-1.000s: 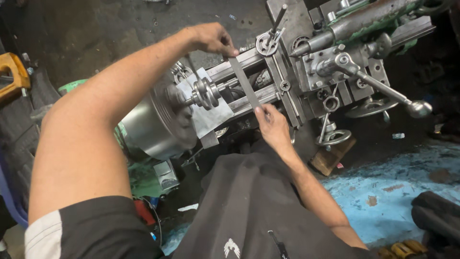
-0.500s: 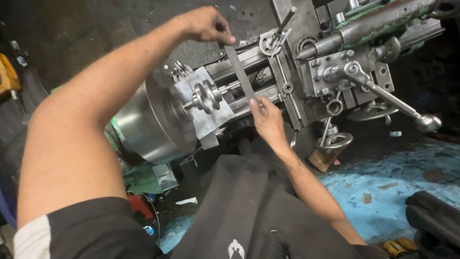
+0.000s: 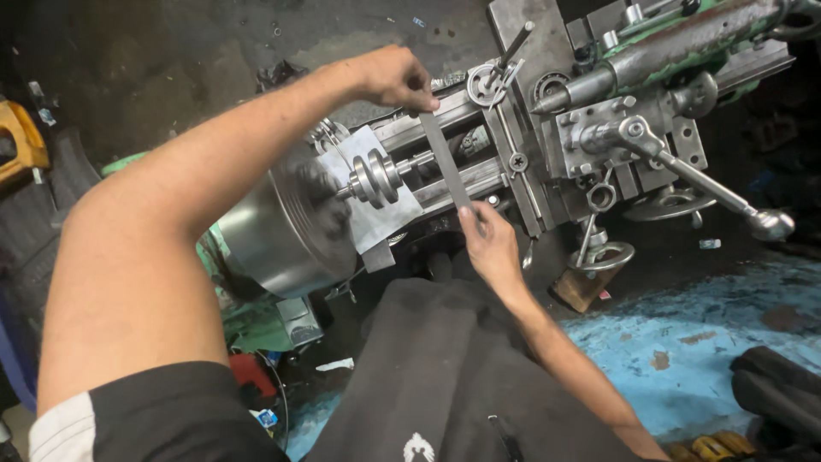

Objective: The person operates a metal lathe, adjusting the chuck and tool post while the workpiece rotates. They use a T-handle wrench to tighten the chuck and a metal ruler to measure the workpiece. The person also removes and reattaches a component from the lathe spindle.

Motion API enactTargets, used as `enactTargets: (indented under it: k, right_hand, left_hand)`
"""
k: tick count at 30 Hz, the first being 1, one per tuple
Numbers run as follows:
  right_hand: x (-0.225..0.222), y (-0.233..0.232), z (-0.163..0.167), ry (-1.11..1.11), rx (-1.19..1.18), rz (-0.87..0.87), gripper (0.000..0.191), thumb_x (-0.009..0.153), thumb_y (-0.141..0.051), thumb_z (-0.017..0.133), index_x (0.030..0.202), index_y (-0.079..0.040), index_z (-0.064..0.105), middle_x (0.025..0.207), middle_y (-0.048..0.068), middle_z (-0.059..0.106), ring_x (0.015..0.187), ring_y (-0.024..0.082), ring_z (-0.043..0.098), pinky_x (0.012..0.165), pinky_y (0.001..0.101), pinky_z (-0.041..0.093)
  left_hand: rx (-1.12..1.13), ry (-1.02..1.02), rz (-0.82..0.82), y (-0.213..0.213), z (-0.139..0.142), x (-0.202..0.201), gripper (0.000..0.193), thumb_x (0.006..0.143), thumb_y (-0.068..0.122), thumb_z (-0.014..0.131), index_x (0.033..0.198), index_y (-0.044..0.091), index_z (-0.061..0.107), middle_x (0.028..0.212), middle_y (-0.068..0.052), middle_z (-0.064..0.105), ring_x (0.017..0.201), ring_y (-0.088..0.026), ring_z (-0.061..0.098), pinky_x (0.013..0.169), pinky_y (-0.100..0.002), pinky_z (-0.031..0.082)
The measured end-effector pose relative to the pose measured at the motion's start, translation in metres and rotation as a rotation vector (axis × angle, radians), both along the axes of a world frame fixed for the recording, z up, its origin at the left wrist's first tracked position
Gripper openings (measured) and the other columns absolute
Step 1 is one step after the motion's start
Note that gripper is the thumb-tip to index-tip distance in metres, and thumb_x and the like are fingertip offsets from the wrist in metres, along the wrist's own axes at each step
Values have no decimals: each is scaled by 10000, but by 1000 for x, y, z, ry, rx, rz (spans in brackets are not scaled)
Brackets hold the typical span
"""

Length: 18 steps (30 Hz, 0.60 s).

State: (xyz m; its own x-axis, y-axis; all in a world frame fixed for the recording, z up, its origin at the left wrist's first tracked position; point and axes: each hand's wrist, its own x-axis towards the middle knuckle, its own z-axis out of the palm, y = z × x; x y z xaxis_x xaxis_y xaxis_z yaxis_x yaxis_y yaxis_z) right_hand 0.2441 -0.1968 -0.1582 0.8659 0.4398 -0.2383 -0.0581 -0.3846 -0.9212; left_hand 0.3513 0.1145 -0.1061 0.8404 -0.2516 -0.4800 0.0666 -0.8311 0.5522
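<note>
At the lathe: a flat metal strip (image 3: 446,161) lies across the turned shaft (image 3: 419,161), just right of the chuck (image 3: 286,224).
Left hand (image 3: 395,79): pinches the far end.
Right hand (image 3: 489,246): grips the near end.
Risk: spinning jaws could snatch fingers if the strip slides left.

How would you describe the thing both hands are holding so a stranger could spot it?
Find the big round steel chuck of the lathe. Just right of it, a flat grey metal strip lies across the spinning part, the only loose bar, pinched by the left hand above and the right hand below.
</note>
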Motion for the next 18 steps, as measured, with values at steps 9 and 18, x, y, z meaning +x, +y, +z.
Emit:
enactTargets:
  k: [9, 18]
  right_hand:
    - [4, 5, -2, -37, -17, 14, 304, 1037, -283, 632, 1127, 3, 684, 839, 132, 692, 763, 116, 595, 725, 303, 520]
    - [11, 13, -9, 4, -3, 24, 316, 1052, -286, 615, 1143, 6, 693, 796, 85, 647, 733, 124, 532, 676, 321, 464]
  left_hand:
    - [-34, -126, -9, 6, 7, 4, 450, 920, 563, 727, 1060, 143, 810, 944, -75, 776, 860, -237, 724, 804, -404, 561]
    - [-19, -64, 41, 17, 20, 9, 456, 936, 569, 682, 1017, 134, 796, 940, -64, 781, 838, -229, 724, 769, -416, 574]
